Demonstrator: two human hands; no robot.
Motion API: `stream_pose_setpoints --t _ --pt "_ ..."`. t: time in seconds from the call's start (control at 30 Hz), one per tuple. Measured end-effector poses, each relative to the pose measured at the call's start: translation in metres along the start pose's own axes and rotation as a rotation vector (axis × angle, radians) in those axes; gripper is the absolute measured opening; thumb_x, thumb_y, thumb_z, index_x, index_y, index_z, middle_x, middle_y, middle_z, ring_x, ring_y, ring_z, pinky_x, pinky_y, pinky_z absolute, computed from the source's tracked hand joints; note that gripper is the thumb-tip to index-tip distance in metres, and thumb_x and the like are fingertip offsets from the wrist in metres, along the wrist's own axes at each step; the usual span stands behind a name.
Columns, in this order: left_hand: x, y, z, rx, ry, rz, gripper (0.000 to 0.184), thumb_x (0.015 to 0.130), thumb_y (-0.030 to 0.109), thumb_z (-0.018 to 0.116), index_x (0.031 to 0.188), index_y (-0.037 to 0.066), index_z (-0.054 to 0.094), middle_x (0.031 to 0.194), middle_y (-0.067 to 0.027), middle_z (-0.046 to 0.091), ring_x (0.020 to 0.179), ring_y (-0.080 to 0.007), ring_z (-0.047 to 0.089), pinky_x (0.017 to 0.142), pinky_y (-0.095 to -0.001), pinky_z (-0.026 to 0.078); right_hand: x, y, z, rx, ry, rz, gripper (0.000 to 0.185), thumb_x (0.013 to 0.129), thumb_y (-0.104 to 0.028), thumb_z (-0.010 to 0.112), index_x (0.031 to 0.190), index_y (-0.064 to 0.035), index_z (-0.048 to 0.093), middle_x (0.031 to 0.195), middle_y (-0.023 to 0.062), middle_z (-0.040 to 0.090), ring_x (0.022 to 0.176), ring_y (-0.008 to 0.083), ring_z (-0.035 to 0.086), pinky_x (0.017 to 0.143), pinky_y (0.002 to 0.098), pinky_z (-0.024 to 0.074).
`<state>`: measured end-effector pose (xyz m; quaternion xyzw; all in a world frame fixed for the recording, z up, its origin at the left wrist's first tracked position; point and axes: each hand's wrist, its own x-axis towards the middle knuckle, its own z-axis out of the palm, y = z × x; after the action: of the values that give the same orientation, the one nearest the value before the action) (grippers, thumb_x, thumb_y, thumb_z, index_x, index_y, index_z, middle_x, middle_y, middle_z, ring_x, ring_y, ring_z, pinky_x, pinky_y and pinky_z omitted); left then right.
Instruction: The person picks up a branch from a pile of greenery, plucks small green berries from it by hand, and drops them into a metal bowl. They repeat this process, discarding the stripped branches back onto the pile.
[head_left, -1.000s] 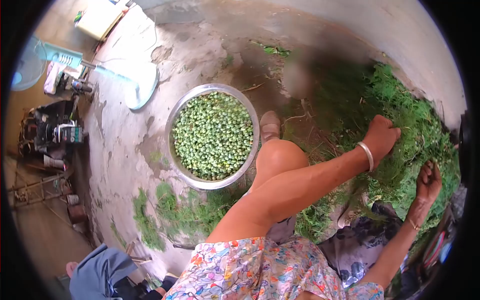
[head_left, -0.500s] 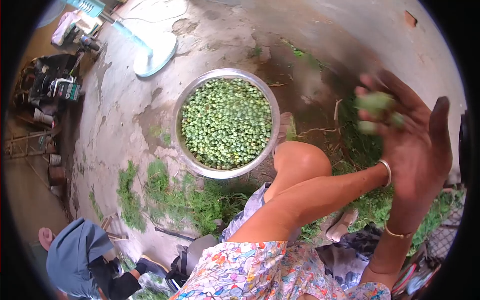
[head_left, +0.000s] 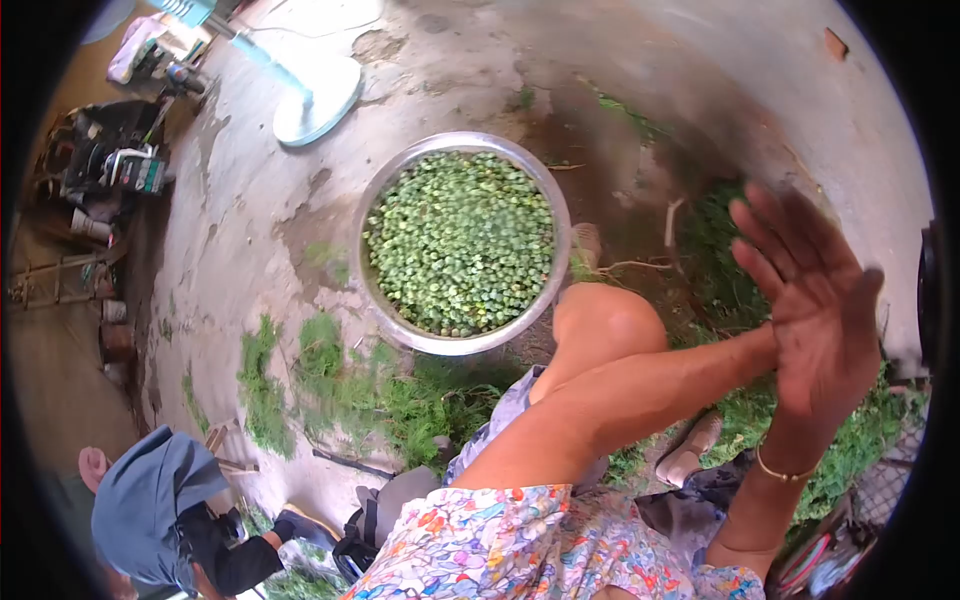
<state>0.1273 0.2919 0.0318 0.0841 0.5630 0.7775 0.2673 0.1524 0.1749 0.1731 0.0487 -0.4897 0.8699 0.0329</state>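
Note:
My right hand (head_left: 822,325) is raised at the right, palm toward me, with its fingers stretched up and apart. Nothing shows in its palm. My left forearm (head_left: 660,392) reaches across to the right, and its hand is hidden behind my right hand, so what it holds does not show. A wide metal basin (head_left: 562,230) stands on the floor near my bent knee (head_left: 610,325). Small round green pods or fruits (head_left: 460,245) fill it. Below and beyond my hands lie feathery green plants (head_left: 730,275) with bare stems.
More feathery greenery (head_left: 420,410) is strewn below the basin. A pale blue fan base (head_left: 318,105) stands at the upper left. Another person in grey clothing (head_left: 155,500) sits at the lower left. Machinery (head_left: 130,165) and a wooden ladder-like frame (head_left: 60,280) line the left side.
The blurred green pieces seen at my fingers earlier no longer show. My right hand has shifted slightly down and left, now covering my left wrist and its bangle.

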Motion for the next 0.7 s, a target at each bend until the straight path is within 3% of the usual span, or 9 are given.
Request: stream_pose_setpoints --t 0.13,0.17,0.23,0.3,0.4,0.47,0.6,0.67,0.7 --pt "-0.007 0.021 -0.042 1.115 -0.331 0.759 0.009 0.069 0.008 0.065 0.071 0.004 0.057 0.072 -0.0155 0.061 0.061 -0.0272 0.06 0.057 -0.0437 0.046 -0.071 -0.029 -0.078 -0.35 0.313 -0.208 0.045 0.096 -0.033 0.044 0.109 0.0088 0.055 0.104 0.0235 0.062 0.093 0.0323 0.063 0.082 0.0407 0.0525" --pt "-0.015 0.023 -0.042 0.905 -0.201 0.711 0.015 0.062 0.01 0.065 0.071 0.005 0.054 0.073 -0.0179 0.058 0.062 -0.0295 0.06 0.056 -0.0421 0.045 -0.087 -0.032 -0.09 -0.422 0.522 -0.2 0.035 0.095 -0.027 0.048 0.102 0.0064 0.059 0.094 0.0198 0.065 0.086 0.0289 0.065 0.076 0.0388 0.0539" --pt "-0.038 0.075 -0.041 -0.119 -0.174 -0.28 0.012 0.08 0.01 0.055 0.076 0.0 0.059 0.068 -0.0079 0.052 0.059 -0.018 0.049 0.054 -0.036 0.046 -0.123 -0.037 -0.127 -0.599 0.758 -0.124 0.031 0.093 -0.024 0.052 0.097 0.0042 0.062 0.089 0.0148 0.067 0.083 0.0241 0.065 0.074 0.0349 0.0528" --pt "-0.038 0.08 -0.045 -0.18 -0.227 -0.327 0.017 0.086 0.02 0.061 0.079 0.006 0.054 0.072 -0.0009 0.046 0.052 -0.0102 0.045 0.045 -0.0244 0.031 -0.15 -0.036 -0.15 -0.697 0.93 -0.095 0.03 0.093 -0.025 0.053 0.095 0.0035 0.063 0.088 0.0133 0.067 0.082 0.022 0.065 0.073 0.0325 0.052" --pt "-0.033 0.072 -0.046 -0.215 -0.368 -0.318 0.015 0.089 0.017 0.057 0.084 0.003 0.054 0.067 -0.0011 0.046 0.047 -0.0094 0.041 0.043 -0.0258 0.031 -0.175 -0.036 -0.171 -0.898 0.878 0.084 0.038 0.091 -0.033 0.056 0.093 0.0036 0.065 0.086 0.0109 0.067 0.077 0.018 0.062 0.072 0.0298 0.0496" --pt "-0.034 0.071 -0.042 -0.248 -0.468 -0.3 0.016 0.089 0.017 0.056 0.085 0.001 0.055 0.066 -0.0024 0.048 0.046 -0.0097 0.041 0.043 -0.027 0.031 -0.181 -0.033 -0.181 -0.919 0.753 0.557 0.045 0.087 -0.04 0.061 0.092 0.0047 0.066 0.085 0.0098 0.067 0.077 0.016 0.059 0.073 0.0294 0.0476" --pt "-0.036 0.069 -0.035 -0.374 -0.609 -0.356 0.015 0.093 0.015 0.051 0.089 0.001 0.054 0.061 -0.0019 0.046 0.044 -0.0094 0.037 0.043 -0.0276 0.031 -0.177 -0.009 -0.195 -0.692 0.748 0.554 0.044 0.083 -0.039 0.066 0.096 0.0024 0.066 0.086 0.0082 0.066 0.08 0.0184 0.06 0.075 0.0325 0.048" --pt "-0.039 0.065 -0.028 -0.27 -0.656 -0.3 0.02 0.096 0.023 0.042 0.087 0.006 0.051 0.055 -0.0006 0.039 0.043 -0.0077 0.031 0.044 -0.0261 0.028 -0.168 -0.005 -0.193 0.045 0.894 0.247 0.035 0.082 -0.029 0.07 0.1 0.0008 0.064 0.087 0.0074 0.066 0.083 0.0209 0.062 0.076 0.0371 0.0495" --pt "-0.041 0.063 -0.024 -0.259 -0.668 -0.302 0.02 0.096 0.023 0.042 0.087 0.006 0.051 0.055 -0.0006 0.039 0.043 -0.0077 0.031 0.044 -0.0261 0.028 -0.165 -0.006 -0.194 0.053 0.899 0.233 0.035 0.082 -0.029 0.07 0.1 0.0008 0.064 0.087 0.0074 0.066 0.083 0.0209 0.062 0.076 0.0371 0.0495"
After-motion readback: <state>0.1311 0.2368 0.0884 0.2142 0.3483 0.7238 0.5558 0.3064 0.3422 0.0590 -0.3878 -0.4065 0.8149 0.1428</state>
